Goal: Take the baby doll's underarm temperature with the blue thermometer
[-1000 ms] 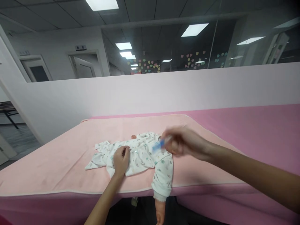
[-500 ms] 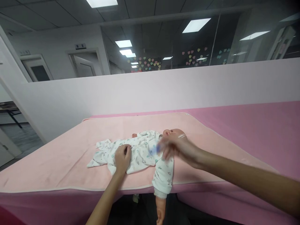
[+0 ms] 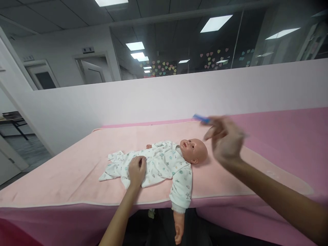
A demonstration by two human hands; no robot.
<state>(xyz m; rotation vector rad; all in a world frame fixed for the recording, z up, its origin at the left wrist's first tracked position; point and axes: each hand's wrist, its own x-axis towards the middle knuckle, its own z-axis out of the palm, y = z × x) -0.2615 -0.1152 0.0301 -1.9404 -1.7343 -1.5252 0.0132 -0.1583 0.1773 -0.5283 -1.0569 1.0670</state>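
Note:
A baby doll [image 3: 161, 162] in a white patterned sleepsuit lies on its back, head to the right. Its near arm hangs over the front edge, with the hand bare. My left hand [image 3: 137, 169] rests on the doll's lower belly, fingers loosely curled; nothing shows inside the curl. Raised above and right of the doll's head, my right hand [image 3: 227, 140] is smeared by motion and pinches a slim blue stick [image 3: 201, 118]. The stick's blue end points left, and a faint tip seems to show behind the hand; its exact kind is too blurred to tell.
A pale pink blanket [image 3: 69, 164] covers much of the pink padded surface [image 3: 287, 133]. Behind it runs a low white wall [image 3: 159, 99] with glass above. At far left stands a dark table [image 3: 15, 119] holding stacked items.
My right hand has swung up and to the right with the blue stick, from over the doll's chest, uncovering its face. My left hand stays on the belly. The view has shifted slightly.

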